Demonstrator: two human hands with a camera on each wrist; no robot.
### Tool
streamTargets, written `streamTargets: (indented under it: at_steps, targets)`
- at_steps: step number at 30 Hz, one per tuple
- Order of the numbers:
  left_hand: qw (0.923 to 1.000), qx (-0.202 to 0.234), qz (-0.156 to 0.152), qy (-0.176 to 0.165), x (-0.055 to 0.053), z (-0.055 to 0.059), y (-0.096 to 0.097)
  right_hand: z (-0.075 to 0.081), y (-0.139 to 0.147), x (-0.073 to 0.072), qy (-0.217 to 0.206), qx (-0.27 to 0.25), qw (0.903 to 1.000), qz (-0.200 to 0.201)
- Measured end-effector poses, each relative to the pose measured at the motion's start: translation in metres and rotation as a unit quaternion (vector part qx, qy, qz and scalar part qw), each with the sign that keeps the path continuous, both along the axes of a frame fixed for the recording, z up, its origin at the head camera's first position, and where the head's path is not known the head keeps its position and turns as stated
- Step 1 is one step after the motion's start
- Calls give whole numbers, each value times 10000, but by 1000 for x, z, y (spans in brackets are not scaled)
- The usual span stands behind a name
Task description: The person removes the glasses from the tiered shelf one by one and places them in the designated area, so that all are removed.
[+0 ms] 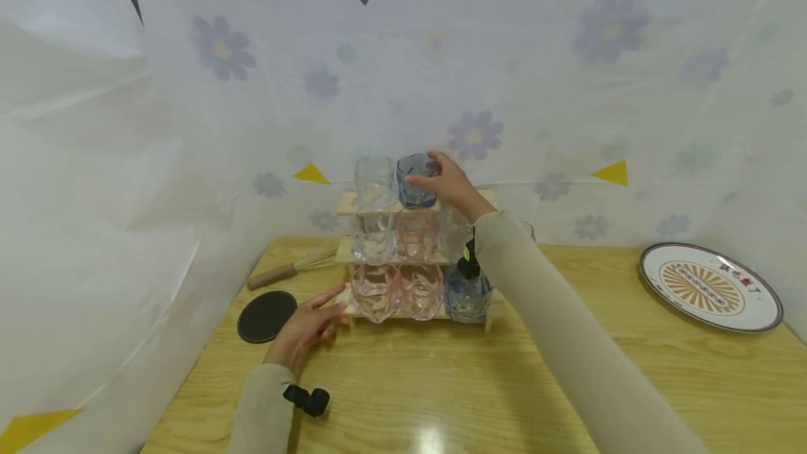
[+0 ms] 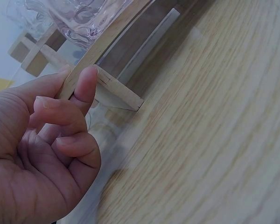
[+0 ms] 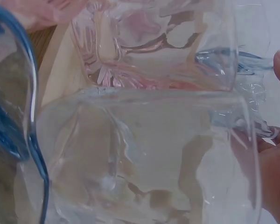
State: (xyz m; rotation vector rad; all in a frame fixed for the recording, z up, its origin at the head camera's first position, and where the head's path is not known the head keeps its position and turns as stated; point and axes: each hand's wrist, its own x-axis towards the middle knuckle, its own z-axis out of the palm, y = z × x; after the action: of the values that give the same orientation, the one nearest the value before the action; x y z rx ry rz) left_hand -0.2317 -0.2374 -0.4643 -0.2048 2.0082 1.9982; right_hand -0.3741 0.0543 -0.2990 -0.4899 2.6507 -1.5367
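A three-tier wooden rack (image 1: pixel 345 251) holds drinking glasses on every step. Up on the top tier, my right hand (image 1: pixel 457 188) grips a blue glass (image 1: pixel 411 191) between thumb and fingers, beside a clear glass (image 1: pixel 375 184). A pink glass (image 1: pixel 417 233) stands between clear ones on the middle tier. Two pink glasses (image 1: pixel 375 293) and another blue glass (image 1: pixel 468 300) fill the bottom tier. My left hand (image 1: pixel 309 324) pinches the left end of the bottom shelf board (image 2: pixel 95 49). In the right wrist view, a clear glass (image 3: pixel 144 154) covers much of the right hand's work.
Left of the rack lie a whisk (image 1: pixel 284 274) with a wooden handle and a black round disc (image 1: pixel 267 316). A patterned plate (image 1: pixel 759 310) lies at the far right of the wooden table (image 1: pixel 403 398). Flowered sheeting (image 1: pixel 391 62) hangs close behind and along the left.
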Motion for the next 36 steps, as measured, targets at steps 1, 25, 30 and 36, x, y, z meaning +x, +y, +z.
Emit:
streamTargets:
  at_steps: [1,25,30,36]
  targets:
    - [10000,4,-2,-3,0,-1,0,-1,0,0,3,-34,10000,-34]
    - [9999,104,-11,-47,-7,-4,3,-4,6,3,432,-172,9979,-452]
    - [10000,56,-72,-31,-10,-5,4,9,15,2,567,-295,9963,-581]
    - [9999,8,-156,19,-14,-7,4,28,38,2,718,-296,9955,-536]
